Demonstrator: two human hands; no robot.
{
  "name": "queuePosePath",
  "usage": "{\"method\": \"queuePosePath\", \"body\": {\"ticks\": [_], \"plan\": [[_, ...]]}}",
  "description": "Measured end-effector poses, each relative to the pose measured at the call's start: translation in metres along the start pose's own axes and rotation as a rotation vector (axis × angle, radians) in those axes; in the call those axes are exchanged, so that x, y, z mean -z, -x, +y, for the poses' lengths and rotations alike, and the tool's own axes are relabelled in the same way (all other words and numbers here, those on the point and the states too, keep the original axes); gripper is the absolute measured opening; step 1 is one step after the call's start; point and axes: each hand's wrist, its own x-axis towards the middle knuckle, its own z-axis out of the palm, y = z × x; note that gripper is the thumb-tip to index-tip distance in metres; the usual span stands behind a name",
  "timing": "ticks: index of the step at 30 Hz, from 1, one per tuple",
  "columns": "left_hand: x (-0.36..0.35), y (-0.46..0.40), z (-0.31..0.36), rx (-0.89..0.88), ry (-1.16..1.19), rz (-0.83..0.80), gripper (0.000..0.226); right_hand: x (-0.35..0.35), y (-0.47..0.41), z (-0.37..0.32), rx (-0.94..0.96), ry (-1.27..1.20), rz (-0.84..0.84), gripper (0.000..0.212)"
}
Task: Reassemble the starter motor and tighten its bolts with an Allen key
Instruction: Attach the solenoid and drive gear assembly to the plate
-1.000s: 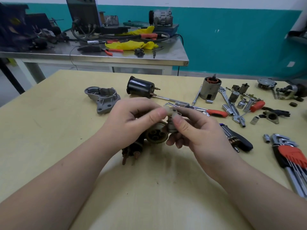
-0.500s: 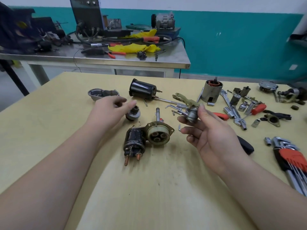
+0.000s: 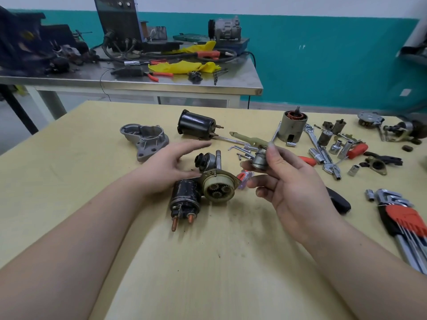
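On the yellow table, just ahead of the person, the part-built starter motor lies as two joined pieces: a black solenoid with two copper studs pointing toward the viewer, and beside it, touching, a cream gear housing whose three small gears face up, a steel shaft rising from its far side. Compared with half a second earlier, the left hand has let go of the small pulley-like piece, which now rests against the base of the shaft; the hand is spread flat, fingers extended and blurred, gripping nothing, its heel close to the solenoid. The right hand has stayed raised, thumb and forefinger pinched on a small grey metal cylinder with an olive lever projecting away from the viewer; the other fingers are loosely curled. The motor assembly itself has not shifted. Farther back lie a black motor can, a grey cast end cover and a wound armature in its sleeve. At the right edge sits a set of Allen keys in a red holder. No writing or brand can be read on any part.
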Motion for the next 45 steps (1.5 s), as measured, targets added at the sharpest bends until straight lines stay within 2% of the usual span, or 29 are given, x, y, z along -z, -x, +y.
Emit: {"method": "queuePosePath", "body": {"ticks": [4,10,13,15,17,19,21,25,29,33,39,45], "plan": [[-0.004,-0.003,-0.002,-0.037,0.047,-0.031,0.068,0.001,-0.002,0.000,-0.016,-0.015,0.016,0.035],[-0.013,-0.009,0.000,0.014,0.065,0.125,0.050,0.002,-0.004,0.002,-0.019,-0.006,0.010,0.035],[-0.013,-0.005,-0.001,0.125,0.169,0.241,0.047,0.003,-0.004,0.002,-0.020,-0.012,0.009,0.036],[-0.008,-0.004,0.003,0.229,0.414,0.385,0.049,0.003,-0.004,0.002,-0.016,-0.012,0.000,0.038],[0.002,-0.003,0.009,0.204,0.844,0.498,0.056,0.002,-0.002,0.001,-0.003,-0.010,-0.013,0.042],[0.011,-0.001,0.020,0.061,1.205,0.494,0.053,0.000,0.000,0.000,0.026,0.002,-0.026,0.046],[0.013,0.005,0.035,-0.037,1.336,0.435,0.047,-0.004,0.004,0.001,0.060,0.025,-0.052,0.045],[0.002,0.016,0.059,-0.052,1.319,0.285,0.053,-0.011,0.013,0.002,0.108,0.083,-0.087,0.032],[-0.006,0.016,0.068,-0.018,1.269,0.264,0.071,-0.013,0.018,-0.003,0.160,0.119,-0.098,0.027],[-0.004,0.017,0.066,-0.027,1.240,0.239,0.067,-0.013,0.019,-0.007,0.168,0.129,-0.072,0.040],[-0.001,0.017,0.066,-0.047,1.167,0.268,0.066,-0.014,0.021,-0.008,0.186,0.140,-0.064,0.027],[-0.006,0.019,0.070,-0.084,1.042,0.241,0.060,-0.017,0.020,-0.004,0.166,0.129,-0.025,0.038]]}}
